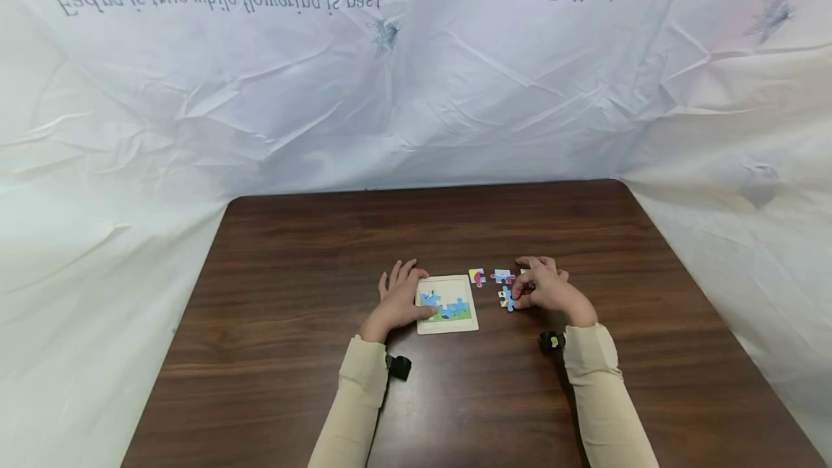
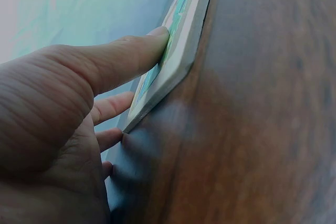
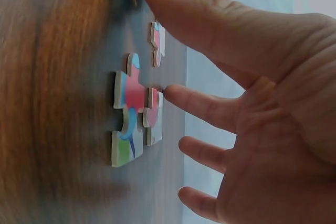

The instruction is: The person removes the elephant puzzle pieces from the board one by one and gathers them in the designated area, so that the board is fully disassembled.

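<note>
My left hand [image 1: 398,300] rests at the left side of a pale square puzzle tray [image 1: 473,325]. Its thumb lies straight over the tray's left edge, onto the blue and green pieces [image 1: 455,309] fitted along the lower part; the other fingers spread at the upper left corner. To the right, my right hand [image 1: 549,289] pinches a blue puzzle piece [image 1: 505,299] at its right side between thumb and index finger. That piece is a dark blur by the thumb tip in the right wrist view. The other fingers of that hand reach out over more pieces.
Loose puzzle pieces lie between tray and right hand: a yellow and pink one [image 1: 477,276] and a light blue one [image 1: 501,276]. Under the right hand are pink ones [image 3: 135,95], partly hidden in the head view. The brown table [image 1: 312,251] meets a white sheet [image 1: 416,107] behind.
</note>
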A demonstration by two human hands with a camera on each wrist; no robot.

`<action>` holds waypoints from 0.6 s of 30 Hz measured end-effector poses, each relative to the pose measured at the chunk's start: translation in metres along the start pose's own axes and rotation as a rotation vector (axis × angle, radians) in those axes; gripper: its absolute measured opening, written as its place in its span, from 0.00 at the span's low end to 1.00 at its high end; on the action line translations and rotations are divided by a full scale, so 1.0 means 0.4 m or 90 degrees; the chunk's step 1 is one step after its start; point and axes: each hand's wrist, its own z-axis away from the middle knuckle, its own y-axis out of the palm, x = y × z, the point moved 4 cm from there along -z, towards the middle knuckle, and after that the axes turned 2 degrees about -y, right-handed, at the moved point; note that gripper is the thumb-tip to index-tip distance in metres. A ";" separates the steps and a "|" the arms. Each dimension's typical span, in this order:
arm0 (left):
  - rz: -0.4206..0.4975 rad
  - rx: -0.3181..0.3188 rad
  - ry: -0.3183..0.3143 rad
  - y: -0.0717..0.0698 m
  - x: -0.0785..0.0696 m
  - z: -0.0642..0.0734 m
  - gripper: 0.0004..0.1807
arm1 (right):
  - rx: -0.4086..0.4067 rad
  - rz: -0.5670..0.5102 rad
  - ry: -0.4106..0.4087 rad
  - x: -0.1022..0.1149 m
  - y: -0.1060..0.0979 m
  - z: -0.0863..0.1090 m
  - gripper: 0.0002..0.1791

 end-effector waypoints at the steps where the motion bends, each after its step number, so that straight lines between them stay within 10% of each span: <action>1: 0.001 0.000 -0.001 0.003 -0.002 0.002 0.34 | -0.001 0.002 0.000 -0.001 -0.001 0.002 0.10; 18: 0.007 0.024 0.028 -0.024 0.010 0.020 0.34 | -0.079 -0.035 0.002 0.057 0.032 0.009 0.07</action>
